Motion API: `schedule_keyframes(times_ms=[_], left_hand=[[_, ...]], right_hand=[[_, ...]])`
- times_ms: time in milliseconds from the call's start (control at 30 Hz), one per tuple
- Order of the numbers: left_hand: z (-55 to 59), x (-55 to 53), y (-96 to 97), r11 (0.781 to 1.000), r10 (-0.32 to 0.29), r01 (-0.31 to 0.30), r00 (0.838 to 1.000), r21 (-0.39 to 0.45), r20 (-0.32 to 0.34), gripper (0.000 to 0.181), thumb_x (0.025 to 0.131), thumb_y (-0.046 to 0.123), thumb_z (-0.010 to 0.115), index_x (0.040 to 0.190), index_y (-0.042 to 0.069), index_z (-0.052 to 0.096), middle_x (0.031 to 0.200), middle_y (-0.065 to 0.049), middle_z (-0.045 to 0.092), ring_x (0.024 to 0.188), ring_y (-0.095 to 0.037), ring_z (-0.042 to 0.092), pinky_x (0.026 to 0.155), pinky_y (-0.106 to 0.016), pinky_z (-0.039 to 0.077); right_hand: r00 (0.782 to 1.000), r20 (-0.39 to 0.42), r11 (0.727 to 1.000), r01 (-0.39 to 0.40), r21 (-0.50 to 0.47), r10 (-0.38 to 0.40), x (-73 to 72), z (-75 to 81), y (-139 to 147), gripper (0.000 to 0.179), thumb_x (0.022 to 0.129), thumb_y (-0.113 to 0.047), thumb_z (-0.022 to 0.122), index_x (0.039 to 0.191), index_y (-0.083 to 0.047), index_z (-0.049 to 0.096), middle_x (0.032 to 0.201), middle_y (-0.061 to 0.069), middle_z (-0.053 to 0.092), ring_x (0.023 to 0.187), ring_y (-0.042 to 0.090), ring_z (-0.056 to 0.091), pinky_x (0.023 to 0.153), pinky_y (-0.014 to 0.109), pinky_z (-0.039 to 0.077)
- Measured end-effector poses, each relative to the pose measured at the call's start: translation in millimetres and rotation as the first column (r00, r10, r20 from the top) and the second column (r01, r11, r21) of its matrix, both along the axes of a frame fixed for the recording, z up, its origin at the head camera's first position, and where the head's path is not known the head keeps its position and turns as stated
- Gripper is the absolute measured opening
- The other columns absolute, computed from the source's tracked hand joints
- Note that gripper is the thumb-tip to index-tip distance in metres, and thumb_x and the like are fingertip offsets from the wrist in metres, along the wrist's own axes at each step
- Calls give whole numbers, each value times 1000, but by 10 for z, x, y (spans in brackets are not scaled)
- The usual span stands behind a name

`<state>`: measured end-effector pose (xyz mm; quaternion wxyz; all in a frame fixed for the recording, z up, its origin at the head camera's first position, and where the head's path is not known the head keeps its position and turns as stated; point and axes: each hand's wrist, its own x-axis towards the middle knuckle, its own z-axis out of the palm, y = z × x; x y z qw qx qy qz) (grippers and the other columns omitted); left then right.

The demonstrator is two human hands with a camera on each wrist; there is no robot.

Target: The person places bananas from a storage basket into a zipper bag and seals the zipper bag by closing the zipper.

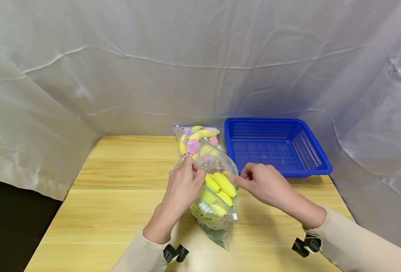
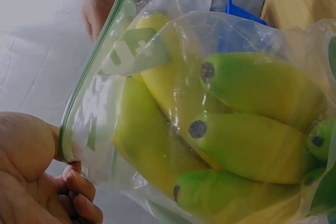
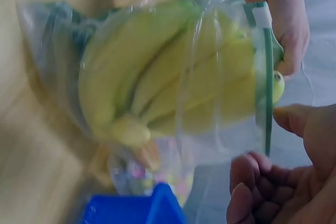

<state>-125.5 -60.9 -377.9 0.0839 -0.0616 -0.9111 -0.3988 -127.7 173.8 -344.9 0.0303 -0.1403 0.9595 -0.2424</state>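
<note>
A clear zip bag [image 2: 105,135] with a green zip strip and a white slider holds several yellow-green toy bananas [image 1: 225,184]. Its mouth gapes toward the head camera, and the bananas show through it. My left hand [image 1: 187,179] pinches the left side of the bag's mouth; one finger is hidden behind the plastic in the left wrist view. At the opposite rim, the thumb and fingers of my right hand [image 1: 263,183] hold the zip edge. The right index finger is partly hidden by the bag [image 3: 226,140].
Behind the held bag lies a second zip bag [image 1: 192,146], printed in pink, with yellow bananas inside. A blue plastic basket [image 1: 275,174] stands at the back right of the wooden table [image 1: 119,211]. Grey cloth [image 1: 153,87] hangs around the table.
</note>
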Motion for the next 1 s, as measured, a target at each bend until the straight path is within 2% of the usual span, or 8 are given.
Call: schedule_keyframes(times_ms=[67, 300, 400, 533, 633, 700, 833, 1000], left_hand=[[14, 9, -2, 1000, -1, 1, 1000, 3, -2, 10, 97, 19, 53, 94, 10, 54, 80, -2, 57, 80, -23, 52, 82, -40, 36], [140, 110, 4, 999, 22, -21, 1000, 47, -16, 10, 97, 20, 52, 95, 10, 54, 79, -1, 59, 81, -23, 54, 92, -45, 41], [171, 131, 22, 997, 36, -33, 999, 72, -33, 10, 96, 20, 52, 94, 10, 54, 78, -1, 59, 81, -22, 55, 93, -47, 42], [139, 109, 45, 996, 48, -45, 998, 80, -37, 10, 96, 19, 53, 93, 10, 53, 77, -1, 60, 81, -21, 55, 93, -48, 42], [115, 86, 49, 996, 53, -50, 998, 79, -34, 10, 96, 19, 53, 94, 10, 53, 77, 0, 59, 80, -21, 55, 92, -48, 43], [106, 73, 46, 995, 48, -45, 998, 86, -34, 10, 97, 20, 52, 93, 10, 53, 77, 0, 58, 80, -22, 54, 93, -48, 43], [91, 40, -8, 996, 23, -20, 999, 86, -24, 28, 111, 29, 47, 90, 12, 53, 76, -2, 52, 81, -24, 52, 91, -47, 44], [39, -127, -169, 992, 38, -42, 999, 122, 38, 34, 114, 36, 40, 98, 12, 57, 83, -5, 54, 86, -27, 51, 79, -40, 43]], right_hand=[[999, 23, 1000, -23, -19, 24, -1, -9, -33, 27, 100, -31, 67, 78, -18, 61, 64, -6, 51, 55, 10, 44, 55, 29, 37], [985, -167, 997, -58, -49, 49, -10, 208, -191, 20, 92, -14, 64, 74, -18, 57, 61, -6, 47, 53, 10, 41, 53, 29, 35], [983, -173, 996, -66, -63, 54, -35, 255, -227, 18, 92, -13, 63, 75, -17, 59, 62, -5, 49, 53, 10, 43, 53, 29, 37], [992, -91, 995, -95, -39, 91, 5, 248, -208, 32, 102, -36, 68, 77, -19, 59, 63, -6, 49, 54, 10, 42, 54, 29, 37], [989, -17, 989, -144, 17, 144, 133, 271, -175, 45, 93, -60, 72, 78, -20, 57, 65, -8, 49, 57, 9, 43, 55, 29, 38], [984, 11, 981, -180, 65, 180, 239, 276, -153, 46, 87, -62, 77, 80, -21, 57, 67, -9, 51, 59, 8, 44, 55, 28, 38], [977, 31, 971, -214, 107, 212, 378, 262, -107, 31, 91, -40, 79, 78, -24, 56, 67, -12, 50, 59, 5, 42, 54, 25, 36], [988, -7, 986, -150, 71, 151, 389, 226, 23, 28, 92, -17, 71, 75, -23, 50, 64, -10, 38, 56, 5, 33, 54, 24, 28]])
